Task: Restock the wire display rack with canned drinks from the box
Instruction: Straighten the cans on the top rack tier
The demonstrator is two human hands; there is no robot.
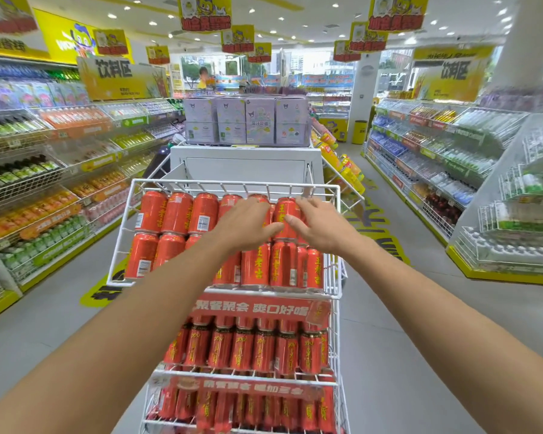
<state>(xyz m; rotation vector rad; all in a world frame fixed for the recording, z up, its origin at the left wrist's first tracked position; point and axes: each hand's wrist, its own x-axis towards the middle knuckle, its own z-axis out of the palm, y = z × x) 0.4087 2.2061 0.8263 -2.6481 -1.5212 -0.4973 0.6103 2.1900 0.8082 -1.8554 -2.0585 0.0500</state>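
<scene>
A white wire display rack (232, 184) stands in front of me with three tiers of red cans. Its top basket holds two rows of red cans with yellow lettering (176, 214). My left hand (248, 225) lies over the back row's middle cans, fingers spread and fairly straight. My right hand (322, 225) rests on the right end of that row, thumb and fingers around one red can (287, 211) that stands between both hands. The lower tiers (248, 349) are packed with red cans. No box is in view.
Drink shelves line the aisle on the left (44, 189) and on the right (451, 164). Behind the rack stands a white unit (245, 164) topped with purple cartons (245, 120). Grey floor runs down both sides of the rack. A person stands far back.
</scene>
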